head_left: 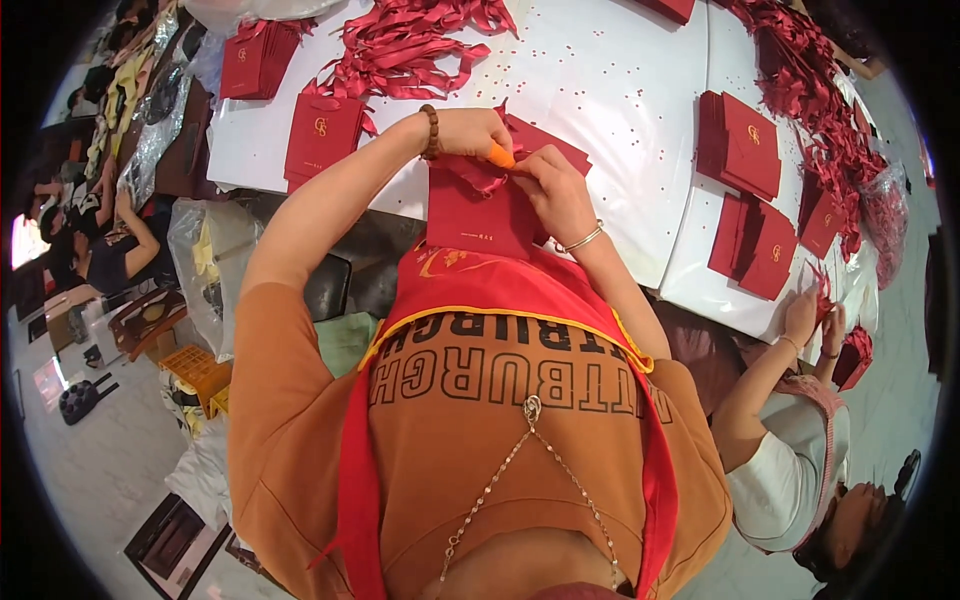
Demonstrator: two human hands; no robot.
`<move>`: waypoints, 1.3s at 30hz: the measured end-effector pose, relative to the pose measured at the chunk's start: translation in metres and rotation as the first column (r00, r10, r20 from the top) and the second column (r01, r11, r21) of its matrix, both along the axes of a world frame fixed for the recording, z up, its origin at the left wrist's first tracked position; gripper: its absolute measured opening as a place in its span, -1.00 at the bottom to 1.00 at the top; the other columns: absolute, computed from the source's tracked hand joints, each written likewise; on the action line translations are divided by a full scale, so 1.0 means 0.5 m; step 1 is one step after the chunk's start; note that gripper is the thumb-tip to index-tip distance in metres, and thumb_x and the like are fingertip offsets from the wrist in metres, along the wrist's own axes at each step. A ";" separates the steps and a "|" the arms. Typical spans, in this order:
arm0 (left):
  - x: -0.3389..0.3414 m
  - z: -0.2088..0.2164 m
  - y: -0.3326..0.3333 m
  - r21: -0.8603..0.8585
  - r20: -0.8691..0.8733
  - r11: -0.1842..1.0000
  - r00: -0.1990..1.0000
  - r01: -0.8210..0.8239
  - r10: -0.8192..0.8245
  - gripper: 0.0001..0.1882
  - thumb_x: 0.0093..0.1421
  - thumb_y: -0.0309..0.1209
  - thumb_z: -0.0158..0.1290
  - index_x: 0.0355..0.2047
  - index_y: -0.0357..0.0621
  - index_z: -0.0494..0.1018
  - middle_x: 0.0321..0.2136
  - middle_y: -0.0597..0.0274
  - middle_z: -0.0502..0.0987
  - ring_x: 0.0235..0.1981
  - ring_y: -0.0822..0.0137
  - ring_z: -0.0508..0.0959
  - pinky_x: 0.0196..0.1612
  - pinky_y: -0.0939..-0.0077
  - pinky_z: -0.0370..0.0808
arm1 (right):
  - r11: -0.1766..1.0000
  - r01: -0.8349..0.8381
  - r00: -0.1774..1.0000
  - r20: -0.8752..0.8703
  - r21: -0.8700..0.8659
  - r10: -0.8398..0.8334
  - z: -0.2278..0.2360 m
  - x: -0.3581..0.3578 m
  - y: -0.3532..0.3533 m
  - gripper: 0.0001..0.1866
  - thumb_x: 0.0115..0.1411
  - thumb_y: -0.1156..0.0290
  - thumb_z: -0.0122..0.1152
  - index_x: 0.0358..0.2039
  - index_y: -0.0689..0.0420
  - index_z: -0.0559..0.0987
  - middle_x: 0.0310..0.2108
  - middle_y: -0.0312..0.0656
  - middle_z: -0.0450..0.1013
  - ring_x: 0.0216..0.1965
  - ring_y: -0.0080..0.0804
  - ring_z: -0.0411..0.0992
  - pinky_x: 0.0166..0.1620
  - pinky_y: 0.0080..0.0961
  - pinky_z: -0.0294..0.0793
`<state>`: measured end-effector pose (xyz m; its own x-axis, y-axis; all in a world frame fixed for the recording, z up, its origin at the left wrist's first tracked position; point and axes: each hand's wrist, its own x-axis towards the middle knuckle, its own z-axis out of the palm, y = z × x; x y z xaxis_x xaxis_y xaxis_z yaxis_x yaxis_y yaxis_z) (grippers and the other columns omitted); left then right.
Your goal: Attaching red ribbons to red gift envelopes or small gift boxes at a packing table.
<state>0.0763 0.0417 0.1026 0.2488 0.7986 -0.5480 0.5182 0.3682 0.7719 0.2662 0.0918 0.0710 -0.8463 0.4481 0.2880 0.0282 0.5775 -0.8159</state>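
Note:
In front of my body, at the near edge of the white table, a dark red paper gift bag (482, 218) lies beneath my hands. Bent in over its top edge, my left hand (468, 132) is closed on a shiny red ribbon (484, 180) that loops over the bag. An orange cover (501, 156) shows at its fingertips. My right hand (557, 190) meets it from the other side, fingers pinched together; what they grip is hidden. More red bags (552, 142) lie just behind, partly covered by my hands.
Red ribbons (415, 50) heap at the far left, near stacked red bags (325, 138). Further bag stacks (740, 145) and a long ribbon pile (800, 80) lie at right. Small red dots scatter over the white tabletop (625, 150). A co-worker (800, 440) handles ribbon at the lower right.

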 end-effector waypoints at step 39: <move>-0.001 -0.013 -0.002 0.102 0.196 0.957 0.948 -0.273 0.249 -0.84 0.11 -0.41 -0.03 -0.42 -0.27 0.45 -0.55 0.37 0.45 -0.52 0.61 0.38 -0.45 0.74 0.31 | 0.967 0.210 0.966 -0.185 0.145 -0.182 -0.016 -0.010 -0.003 -0.69 -0.09 0.47 0.24 -0.26 0.10 0.45 -0.40 -0.15 0.36 -0.50 -0.34 0.35 -0.41 -0.48 0.34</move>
<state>0.0756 0.0404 0.0962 0.1071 0.9083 -0.4044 0.2661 0.3657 0.8919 0.2611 0.0903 0.0632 -0.6793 0.5356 0.5017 0.0234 0.6991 -0.7147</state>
